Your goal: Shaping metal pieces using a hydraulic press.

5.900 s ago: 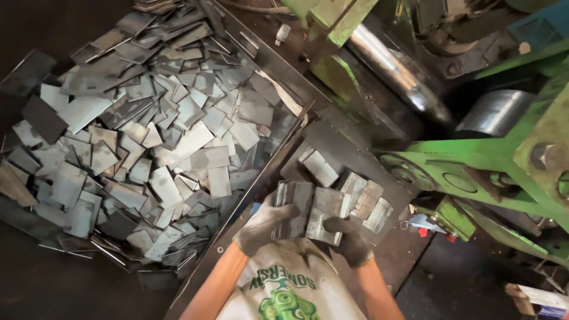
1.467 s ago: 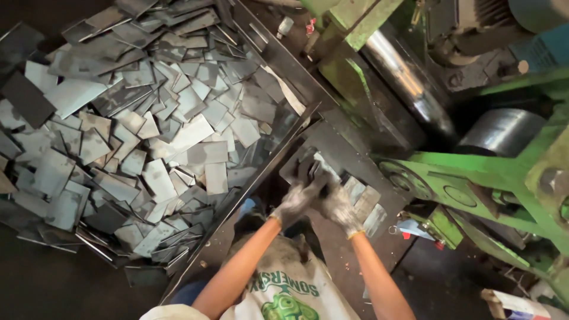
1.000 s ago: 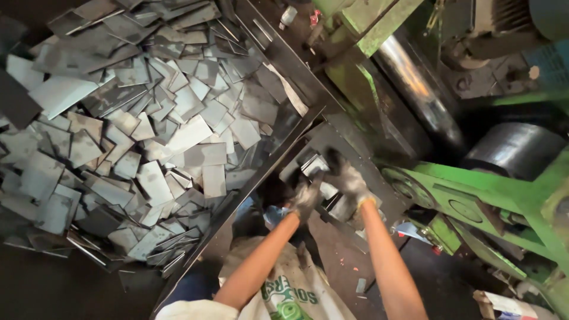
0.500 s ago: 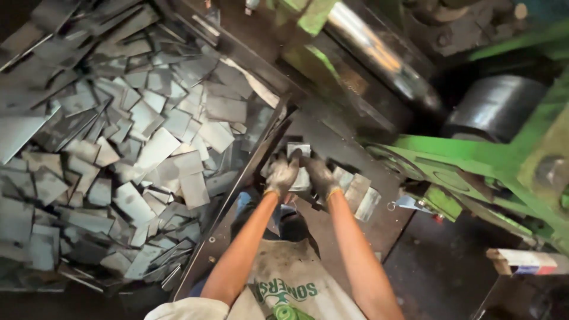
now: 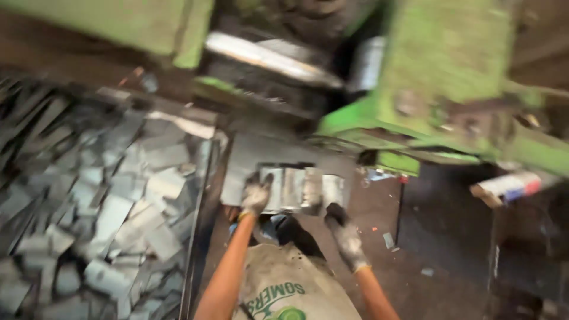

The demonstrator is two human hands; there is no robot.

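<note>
The view is blurred by motion. A short row of shiny metal plates point(image 5: 302, 188) lies on a dark metal ledge point(image 5: 249, 154) in front of me. My gloved left hand point(image 5: 256, 195) grips the left end of that row. My gloved right hand point(image 5: 345, 237) hovers lower and to the right, just off the plates, with nothing in it. Both forearms are bare and reach up from the bottom of the view.
A large bin point(image 5: 201, 237) heaped with several loose grey metal plates point(image 5: 118, 219) fills the left side. A green machine frame point(image 5: 444, 77) with a shiny roller point(image 5: 267, 53) looms behind the ledge. A printed sack point(image 5: 284, 290) covers my lap. A small carton point(image 5: 504, 185) sits at right.
The camera has swung upward and the view has blurred. My right hand has come off the plates and dropped lower right; my left hand stays at the row's left end.
</note>
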